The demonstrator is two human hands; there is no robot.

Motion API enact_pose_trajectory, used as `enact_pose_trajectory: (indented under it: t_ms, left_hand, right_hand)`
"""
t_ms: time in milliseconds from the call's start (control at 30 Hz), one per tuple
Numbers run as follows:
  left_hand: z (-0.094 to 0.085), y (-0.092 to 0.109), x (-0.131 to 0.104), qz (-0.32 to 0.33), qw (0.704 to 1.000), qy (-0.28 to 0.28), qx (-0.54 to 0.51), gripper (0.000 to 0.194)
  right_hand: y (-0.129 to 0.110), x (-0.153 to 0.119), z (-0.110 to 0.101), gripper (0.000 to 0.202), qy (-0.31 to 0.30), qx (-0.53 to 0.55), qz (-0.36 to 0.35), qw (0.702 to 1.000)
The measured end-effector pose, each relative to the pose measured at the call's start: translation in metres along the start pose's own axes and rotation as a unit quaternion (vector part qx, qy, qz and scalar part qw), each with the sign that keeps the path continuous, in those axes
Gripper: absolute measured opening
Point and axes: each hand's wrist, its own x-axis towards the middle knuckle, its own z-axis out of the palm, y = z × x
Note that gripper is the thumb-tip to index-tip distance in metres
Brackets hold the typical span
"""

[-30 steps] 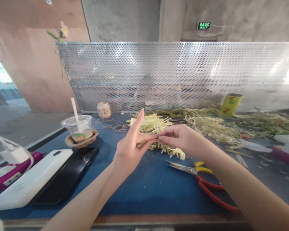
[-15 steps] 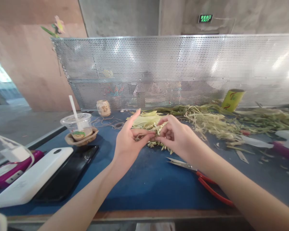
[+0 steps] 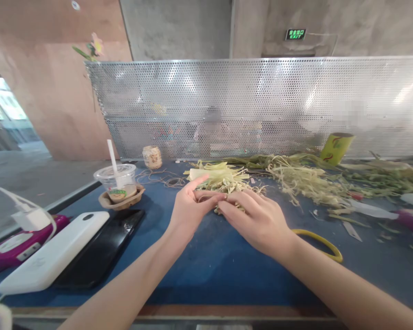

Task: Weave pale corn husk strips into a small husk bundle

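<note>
My left hand (image 3: 189, 204) is closed in a pinch, thumb and fingertips together, with the index finger raised. Beside it, my right hand (image 3: 258, 217) is bent over with its fingertips meeting the left ones. What they pinch is too small to make out, though a thin brownish strand shows by the left palm. Just behind the fingers lies a pile of pale green-yellow plant strips (image 3: 223, 176), like husk, with shredded bits. A yellow looped handle (image 3: 325, 243) sticks out beyond my right forearm, which hides the rest of it.
Shredded plant fibres (image 3: 306, 178) and a yellow tube (image 3: 337, 149) lie right, near a purple-handled knife (image 3: 371, 210) and a blade (image 3: 352, 231). To the left stand a plastic cup (image 3: 115, 176), string (image 3: 174, 181), a power bank (image 3: 55, 254) and a phone (image 3: 103, 252). A perforated metal screen (image 3: 227, 87) rises behind.
My right hand has lowered and turned its back up. The red-handled scissors are now hidden, and a yellow handle shows past the forearm. The view has tilted slightly up.
</note>
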Motion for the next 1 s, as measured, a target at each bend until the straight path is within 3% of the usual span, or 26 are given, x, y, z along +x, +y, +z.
enact_pose_trajectory:
  t_ms: [133,333,667,800,1000]
  left_hand:
    - [0.001,-0.002,-0.001,-0.012,1.000,-0.007,-0.022,0.087]
    - [0.003,-0.007,-0.005,-0.021,0.999,-0.013,-0.044,0.081]
    - [0.005,-0.008,-0.007,-0.036,0.998,-0.012,-0.045,0.076]
    - [0.006,-0.010,-0.007,-0.037,0.998,-0.012,-0.047,0.076]
    - [0.010,-0.007,-0.008,-0.015,0.999,0.002,-0.029,0.071]
  right_hand:
    - [0.001,-0.001,0.000,0.009,0.020,0.027,0.005,0.999]
    - [-0.002,-0.001,0.001,0.014,0.034,0.044,0.069,0.996]
    - [-0.003,-0.006,-0.001,0.003,0.046,0.061,0.072,0.994]
    - [-0.002,-0.008,-0.001,0.010,0.050,0.064,0.084,0.993]
    - [0.004,-0.012,0.000,0.009,0.096,0.182,0.151,0.967]
